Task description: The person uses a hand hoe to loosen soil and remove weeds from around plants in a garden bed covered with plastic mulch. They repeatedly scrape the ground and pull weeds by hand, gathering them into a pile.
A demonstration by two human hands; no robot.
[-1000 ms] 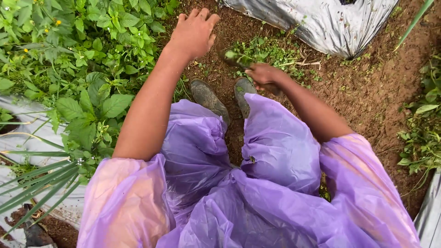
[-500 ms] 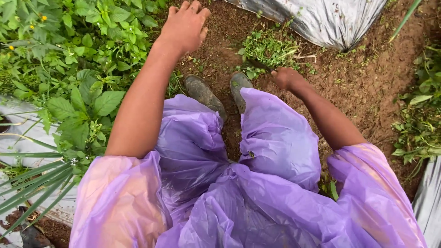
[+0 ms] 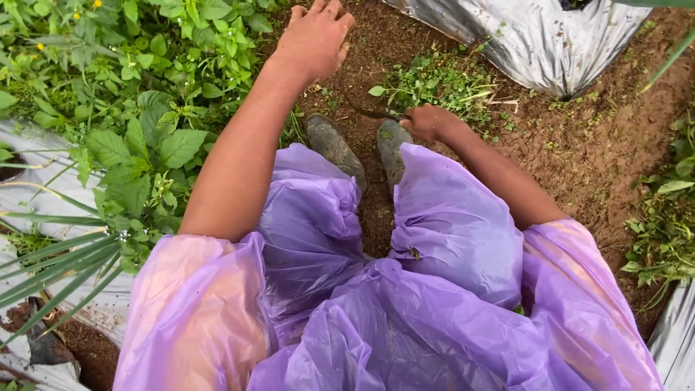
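My left hand (image 3: 315, 40) reaches forward, palm down over bare brown soil at the edge of the leafy green plants (image 3: 137, 94); its fingers are loosely spread and hold nothing. My right hand (image 3: 428, 122) is closed around the handle of a small hand tool whose dark curved blade (image 3: 365, 110) points left, low over the soil. The blade sits at the near edge of a patch of small weeds (image 3: 438, 83), just ahead of my right boot (image 3: 392, 145). Purple plastic rainwear (image 3: 405, 289) covers my knees and arms.
My left boot (image 3: 331, 145) stands on the soil path. Silver plastic sheeting lies at the top right (image 3: 521, 36), along the left (image 3: 43, 206) and at the bottom right corner (image 3: 677, 347). More weeds (image 3: 662, 232) grow on the right. Long narrow leaves (image 3: 51, 271) jut in low left.
My right hand swung out to the right into the weed patch, then came back left with the tool blade near my right boot. My left hand stayed stretched forward.
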